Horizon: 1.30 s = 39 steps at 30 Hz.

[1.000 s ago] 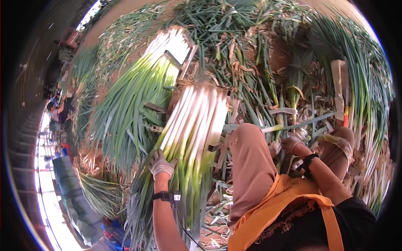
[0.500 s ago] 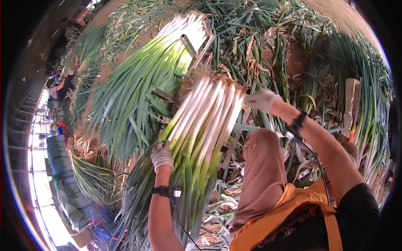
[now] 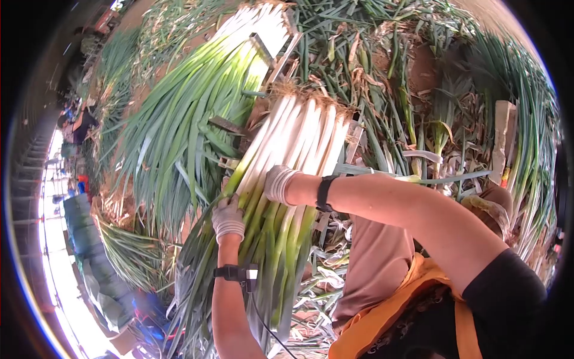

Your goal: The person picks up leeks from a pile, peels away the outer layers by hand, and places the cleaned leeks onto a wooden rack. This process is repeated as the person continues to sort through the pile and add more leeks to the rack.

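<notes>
A thick row of long green onions (image 3: 311, 137) lies in front of me, white shafts and roots toward the top, green leaves trailing down. My left hand (image 3: 228, 218), in a pale knit glove, is closed at the left side of the row, where the stalks turn green. My right hand (image 3: 279, 184), gloved too, reaches across the row and rests over the middle of the stalks. Its fingers are curled downward; what they hold, if anything, is hidden.
Another large heap of green onions (image 3: 179, 119) lies at the upper left, beside a metal frame post (image 3: 261, 49). Loose leaves and debris cover the ground. More onions (image 3: 529, 179) stand along the right. Green crates or sacks (image 3: 89, 251) are at the left; a person (image 3: 81, 125) is in the distance.
My right hand has moved left and down from the root end at the right edge onto the middle of the stalks. My left hand has stayed at nearly the same place.
</notes>
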Motion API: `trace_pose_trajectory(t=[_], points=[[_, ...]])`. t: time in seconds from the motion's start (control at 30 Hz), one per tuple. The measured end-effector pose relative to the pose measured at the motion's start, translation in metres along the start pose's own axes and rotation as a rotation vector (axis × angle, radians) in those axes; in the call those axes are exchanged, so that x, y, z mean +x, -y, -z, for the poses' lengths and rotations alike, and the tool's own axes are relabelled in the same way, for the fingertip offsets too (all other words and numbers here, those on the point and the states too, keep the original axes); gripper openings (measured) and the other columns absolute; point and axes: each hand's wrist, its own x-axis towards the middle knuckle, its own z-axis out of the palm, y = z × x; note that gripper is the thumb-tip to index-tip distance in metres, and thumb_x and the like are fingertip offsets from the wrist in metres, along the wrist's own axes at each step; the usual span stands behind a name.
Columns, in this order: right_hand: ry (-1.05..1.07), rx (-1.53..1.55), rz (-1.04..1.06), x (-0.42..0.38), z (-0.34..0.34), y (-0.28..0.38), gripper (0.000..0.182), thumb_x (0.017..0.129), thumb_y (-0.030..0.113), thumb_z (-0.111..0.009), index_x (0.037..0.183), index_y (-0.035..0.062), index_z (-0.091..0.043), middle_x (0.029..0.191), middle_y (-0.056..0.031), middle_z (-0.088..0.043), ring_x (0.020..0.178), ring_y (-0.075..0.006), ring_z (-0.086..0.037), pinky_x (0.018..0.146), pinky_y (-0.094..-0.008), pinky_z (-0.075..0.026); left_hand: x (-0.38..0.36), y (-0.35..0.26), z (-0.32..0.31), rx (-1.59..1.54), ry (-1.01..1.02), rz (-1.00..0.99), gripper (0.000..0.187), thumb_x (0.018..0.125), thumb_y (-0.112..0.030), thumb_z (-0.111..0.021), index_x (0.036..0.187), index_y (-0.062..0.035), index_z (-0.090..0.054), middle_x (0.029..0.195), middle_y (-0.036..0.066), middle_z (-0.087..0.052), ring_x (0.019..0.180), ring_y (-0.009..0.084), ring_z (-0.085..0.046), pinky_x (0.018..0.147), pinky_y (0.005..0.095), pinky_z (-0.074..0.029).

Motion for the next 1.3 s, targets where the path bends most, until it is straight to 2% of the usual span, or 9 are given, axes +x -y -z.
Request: trace_pose_trajectory(t=[0.5, 0.57, 0.6, 0.67, 0.7, 0.8, 1.0, 1.17, 1.3], points=[[-0.035, 0.471, -0.174, 0.029, -0.027, -0.021, 0.023, 0.067, 0.003, -0.067, 0.09, 0.0046, -0.068, 0.09, -0.0119, -0.065, 0.078, -0.0284, -0.062, 0.064, -0.0353, -0.051, -0.031, -0.077, 0.028, 0.305, 0.14, 0.113, 0.096, 0.068, -0.057, -0.06, 0.137, -0.0033, -0.021, 0.14, 0.017, -0.024, 0.128, 0.0352, -0.026, 0.102, 0.0472, -0.024], [-0.145, 0.378, -0.066, 0.042, -0.051, -0.041, 0.02, 0.066, 0.003, -0.067, 0.087, 0.0052, -0.068, 0.091, -0.0128, -0.064, 0.079, -0.0273, -0.06, 0.067, -0.034, -0.05, -0.034, -0.063, 0.019, 0.264, 0.118, 0.093, 0.096, 0.069, -0.06, -0.056, 0.137, -0.0029, -0.02, 0.141, 0.017, -0.024, 0.128, 0.0355, -0.025, 0.104, 0.0444, -0.022], [-0.745, 0.631, -0.154, 0.016, -0.086, -0.052, 0.028, 0.082, 0.026, -0.056, 0.102, 0.0081, -0.063, 0.099, -0.0111, -0.063, 0.086, -0.0277, -0.059, 0.075, -0.0386, -0.049, -0.031, -0.065, 0.02, 0.212, 0.161, 0.118, 0.096, 0.07, -0.062, -0.053, 0.137, -0.0024, -0.019, 0.142, 0.018, -0.023, 0.129, 0.0354, -0.024, 0.105, 0.0425, -0.021], [-0.474, 0.838, -0.41, -0.068, -0.007, -0.084, 0.023, 0.077, 0.023, -0.062, 0.097, 0.0119, -0.066, 0.086, -0.0092, -0.066, 0.078, -0.0222, -0.061, 0.072, -0.0348, -0.048, -0.032, -0.068, 0.017, 0.26, 0.032, 0.056, 0.089, 0.067, -0.055, -0.061, 0.131, -0.0014, -0.03, 0.135, 0.02, -0.032, 0.119, 0.0376, -0.036, 0.097, 0.047, -0.03], [-0.825, 1.094, -0.262, -0.105, -0.016, -0.104, 0.034, 0.075, 0.028, -0.062, 0.103, 0.0084, -0.063, 0.088, -0.0107, -0.065, 0.076, -0.0238, -0.06, 0.07, -0.0341, -0.047, -0.028, -0.059, 0.005, 0.387, 0.004, 0.039, 0.091, 0.067, -0.055, -0.061, 0.134, -0.0023, -0.027, 0.138, 0.019, -0.028, 0.121, 0.0364, -0.034, 0.098, 0.0476, -0.029], [-0.941, 1.43, -0.798, -0.238, -0.05, -0.138, 0.03, 0.081, 0.023, -0.058, 0.106, 0.0073, -0.061, 0.083, -0.0043, -0.065, 0.071, -0.0122, -0.056, 0.066, -0.0274, -0.047, -0.023, -0.069, 0.02, 0.36, 0.112, 0.038, 0.092, 0.068, -0.054, -0.061, 0.135, -0.0012, -0.025, 0.14, 0.02, -0.026, 0.123, 0.0371, -0.032, 0.098, 0.0476, -0.03], [-0.37, 0.839, -1.631, -0.369, -0.339, -0.114, 0.027, 0.078, 0.019, -0.058, 0.104, 0.0154, -0.062, 0.093, -0.0121, -0.064, 0.083, -0.0265, -0.062, 0.068, -0.0357, -0.048, 0.0, -0.034, 0.019, 0.059, 0.268, 0.015, 0.081, 0.075, -0.043, -0.06, 0.134, 0.0013, -0.026, 0.139, 0.022, -0.026, 0.124, 0.0373, -0.032, 0.101, 0.04, -0.028], [0.227, 0.466, -0.71, -0.345, -0.324, -0.001, 0.015, 0.07, 0.016, -0.06, 0.08, 0.0084, -0.067, 0.085, -0.0118, -0.065, 0.075, -0.026, -0.062, 0.063, -0.0351, -0.049, 0.03, -0.104, 0.059, -0.459, -0.11, -0.002, 0.039, 0.084, -0.012, -0.049, 0.118, 0.0074, -0.048, 0.117, 0.024, -0.053, 0.108, 0.0301, -0.051, 0.094, 0.0312, -0.036], [-0.109, 1.188, -0.371, -0.341, -0.278, 0.069, 0.025, 0.073, 0.029, -0.061, 0.083, 0.0077, -0.067, 0.082, -0.0123, -0.065, 0.074, -0.0285, -0.061, 0.066, -0.0352, -0.049, 0.021, -0.293, 0.11, -1.094, 0.024, -0.086, 0.036, 0.087, -0.008, -0.044, 0.118, 0.0104, -0.046, 0.119, 0.018, -0.053, 0.107, 0.0222, -0.052, 0.091, 0.0274, -0.039]])
